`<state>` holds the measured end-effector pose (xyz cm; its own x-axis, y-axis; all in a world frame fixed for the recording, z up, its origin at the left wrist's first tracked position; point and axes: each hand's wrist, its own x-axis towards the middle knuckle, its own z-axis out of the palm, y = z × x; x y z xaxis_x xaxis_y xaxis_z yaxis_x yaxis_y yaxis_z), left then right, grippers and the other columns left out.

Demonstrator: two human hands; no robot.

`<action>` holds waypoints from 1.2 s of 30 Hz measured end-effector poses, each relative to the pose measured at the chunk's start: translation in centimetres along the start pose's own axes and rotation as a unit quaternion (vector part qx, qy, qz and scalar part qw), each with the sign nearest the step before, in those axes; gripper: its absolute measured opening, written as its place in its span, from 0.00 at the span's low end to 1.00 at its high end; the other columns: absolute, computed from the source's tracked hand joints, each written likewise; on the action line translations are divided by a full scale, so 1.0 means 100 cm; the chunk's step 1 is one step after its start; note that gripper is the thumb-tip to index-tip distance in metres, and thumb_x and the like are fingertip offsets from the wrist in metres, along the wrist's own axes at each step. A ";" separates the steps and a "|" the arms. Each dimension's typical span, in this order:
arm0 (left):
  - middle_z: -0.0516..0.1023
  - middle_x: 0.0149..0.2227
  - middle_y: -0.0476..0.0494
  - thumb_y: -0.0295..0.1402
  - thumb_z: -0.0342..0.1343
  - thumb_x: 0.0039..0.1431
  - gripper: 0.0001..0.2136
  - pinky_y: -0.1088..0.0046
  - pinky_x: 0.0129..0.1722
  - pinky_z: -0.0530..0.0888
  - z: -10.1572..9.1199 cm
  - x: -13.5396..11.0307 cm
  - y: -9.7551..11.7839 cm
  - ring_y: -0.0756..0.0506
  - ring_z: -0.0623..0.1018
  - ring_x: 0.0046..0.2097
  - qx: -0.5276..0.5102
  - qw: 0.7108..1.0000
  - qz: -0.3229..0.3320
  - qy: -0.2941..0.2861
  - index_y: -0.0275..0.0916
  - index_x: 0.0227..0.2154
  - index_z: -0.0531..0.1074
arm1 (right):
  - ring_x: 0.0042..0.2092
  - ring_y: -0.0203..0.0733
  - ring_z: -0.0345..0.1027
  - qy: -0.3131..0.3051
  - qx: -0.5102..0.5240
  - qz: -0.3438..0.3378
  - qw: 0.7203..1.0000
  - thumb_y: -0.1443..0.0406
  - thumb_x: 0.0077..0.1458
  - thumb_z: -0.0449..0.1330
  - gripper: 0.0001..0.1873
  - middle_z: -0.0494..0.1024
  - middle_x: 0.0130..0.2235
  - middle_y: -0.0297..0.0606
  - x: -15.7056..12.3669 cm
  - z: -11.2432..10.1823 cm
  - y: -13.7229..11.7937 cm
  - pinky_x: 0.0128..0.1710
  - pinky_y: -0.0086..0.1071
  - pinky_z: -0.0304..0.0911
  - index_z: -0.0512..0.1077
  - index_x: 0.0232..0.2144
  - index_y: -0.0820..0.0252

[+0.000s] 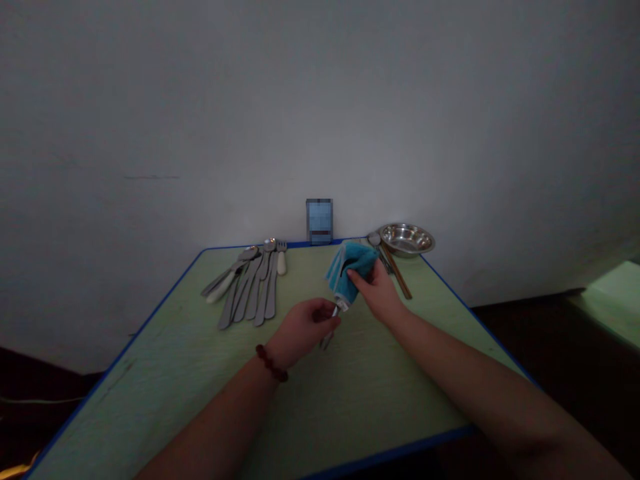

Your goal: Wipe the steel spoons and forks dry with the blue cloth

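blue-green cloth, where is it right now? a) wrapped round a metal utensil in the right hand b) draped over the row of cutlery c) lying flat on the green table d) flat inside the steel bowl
a, the blue-green cloth is wrapped round the end of a metal utensil, pinched by the right hand, while the left hand grips the utensil below it.

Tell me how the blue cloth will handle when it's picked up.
The blue cloth will probably be floppy: it bunches and folds around the metal utensil under the right hand instead of holding a shape. It is likely light for its size. It looks soft and thick, so it probably won't slip easily; any dampness can't be seen.
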<state>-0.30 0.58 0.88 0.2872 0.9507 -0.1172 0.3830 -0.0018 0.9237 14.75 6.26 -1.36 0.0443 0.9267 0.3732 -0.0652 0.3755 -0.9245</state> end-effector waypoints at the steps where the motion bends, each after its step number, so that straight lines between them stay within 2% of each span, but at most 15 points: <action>1: 0.73 0.25 0.47 0.35 0.52 0.43 0.09 0.74 0.29 0.66 0.000 0.000 -0.001 0.49 0.72 0.28 0.007 1.000 0.007 0.003 0.35 0.27 0.68 | 0.41 0.38 0.66 -0.008 0.014 0.008 1.000 0.63 0.41 0.60 0.20 0.71 0.39 0.37 0.000 0.001 0.000 0.45 0.36 0.62 0.61 0.38 0.57; 6: 0.73 0.25 0.46 0.34 0.52 0.44 0.09 0.72 0.30 0.67 0.000 0.000 -0.001 0.47 0.72 0.29 0.007 1.000 0.026 -0.003 0.34 0.28 0.68 | 0.40 0.38 0.67 -0.018 0.053 0.051 0.997 0.63 0.39 0.61 0.21 0.71 0.38 0.36 -0.003 0.005 -0.001 0.43 0.36 0.63 0.60 0.38 0.56; 11: 0.72 0.25 0.47 0.35 0.52 0.44 0.09 0.72 0.30 0.66 0.000 -0.001 -0.001 0.48 0.71 0.28 0.012 1.000 0.020 -0.011 0.35 0.27 0.68 | 0.40 0.39 0.67 -0.038 0.028 0.054 0.997 0.62 0.38 0.61 0.22 0.71 0.39 0.36 -0.003 0.003 0.003 0.42 0.38 0.63 0.60 0.38 0.56; 18: 0.69 0.22 0.50 0.34 0.53 0.41 0.07 0.74 0.28 0.65 0.003 0.001 -0.005 0.50 0.69 0.26 0.009 1.000 0.002 -0.023 0.35 0.22 0.66 | 0.39 0.41 0.67 -0.024 -0.105 0.017 0.994 0.61 0.37 0.62 0.21 0.72 0.37 0.37 0.000 -0.004 0.008 0.40 0.39 0.63 0.62 0.37 0.56; 28: 0.71 0.24 0.48 0.35 0.54 0.40 0.10 0.74 0.28 0.65 0.003 -0.002 0.002 0.50 0.69 0.27 0.006 0.999 -0.028 -0.035 0.34 0.25 0.69 | 0.34 0.39 0.66 -0.029 -0.195 -0.016 0.980 0.60 0.38 0.60 0.17 0.71 0.32 0.33 0.003 -0.009 -0.002 0.35 0.35 0.63 0.63 0.33 0.57; 36: 0.72 0.25 0.47 0.35 0.53 0.41 0.10 0.74 0.28 0.66 -0.003 -0.001 0.000 0.48 0.70 0.28 0.077 0.995 -0.018 -0.057 0.34 0.26 0.70 | 0.35 0.40 0.64 -0.073 -0.281 -0.088 0.953 0.62 0.40 0.59 0.14 0.71 0.32 0.34 0.006 -0.016 -0.012 0.35 0.35 0.59 0.65 0.33 0.57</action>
<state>-0.58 0.56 1.01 0.3655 0.9097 -0.1971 0.5216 -0.0249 0.8528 16.50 6.33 -0.13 -0.1375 0.8581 0.4947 0.4766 0.4951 -0.7264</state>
